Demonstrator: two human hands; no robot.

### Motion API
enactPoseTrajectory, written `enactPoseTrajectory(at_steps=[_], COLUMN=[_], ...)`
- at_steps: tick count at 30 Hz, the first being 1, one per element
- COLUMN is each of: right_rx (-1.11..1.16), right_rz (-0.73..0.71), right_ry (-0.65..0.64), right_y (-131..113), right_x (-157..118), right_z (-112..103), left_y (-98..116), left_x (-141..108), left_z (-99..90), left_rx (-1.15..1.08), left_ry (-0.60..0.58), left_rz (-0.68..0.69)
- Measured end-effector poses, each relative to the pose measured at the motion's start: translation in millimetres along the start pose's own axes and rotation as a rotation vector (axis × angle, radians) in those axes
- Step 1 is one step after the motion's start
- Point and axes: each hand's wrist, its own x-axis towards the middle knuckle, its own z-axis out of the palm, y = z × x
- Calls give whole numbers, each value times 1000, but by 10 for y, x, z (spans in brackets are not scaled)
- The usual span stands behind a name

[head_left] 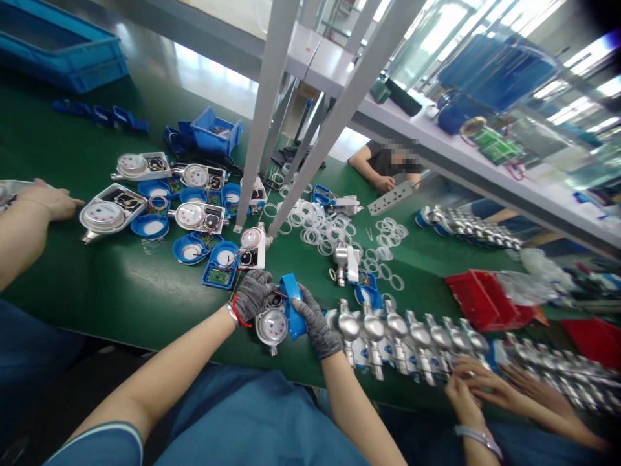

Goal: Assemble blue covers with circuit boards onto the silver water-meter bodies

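Observation:
My left hand, in a grey glove with a red string at the wrist, has its fingers closed at the upper left of a round meter; what they pinch is too small to make out. Wrapped round a blue cover is my right hand, gloved in grey too. The cover is tilted up beside the meter's right side, near the table's front edge. Just behind my hands lie an open white meter and a blue housing with a green circuit board.
Open meters stand at the left, clear rings behind, and a row of metal meter bodies to the right. Grey posts rise behind my hands. Other people's hands are at both sides. Red bins stand right.

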Motion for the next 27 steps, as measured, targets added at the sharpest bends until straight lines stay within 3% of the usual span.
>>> enactPoseTrajectory(at_steps=[6, 9, 12, 15, 19, 27], right_rx=[-156, -196, -201, -223, -239, -215], right_rz=[-60, -71, -71, -68, -55, -33], right_ry=[19, 26, 15, 5, -7, -26], right_y=[63, 68, 69, 59, 33, 2], right_x=[39, 29, 23, 23, 23, 15], right_z=[78, 107, 112, 99, 82, 98], left_y=[0, 21, 23, -14, -109, -290], left_x=[-342, -446, -489, -490, -440, -217], left_z=[457, 560, 513, 384, 211, 113], left_rx=[-50, -136, -202, -279, -347, -141], left_ry=[272, 304, 259, 218, 106, -8], left_rz=[-61, -143, -180, -122, 28, 371])
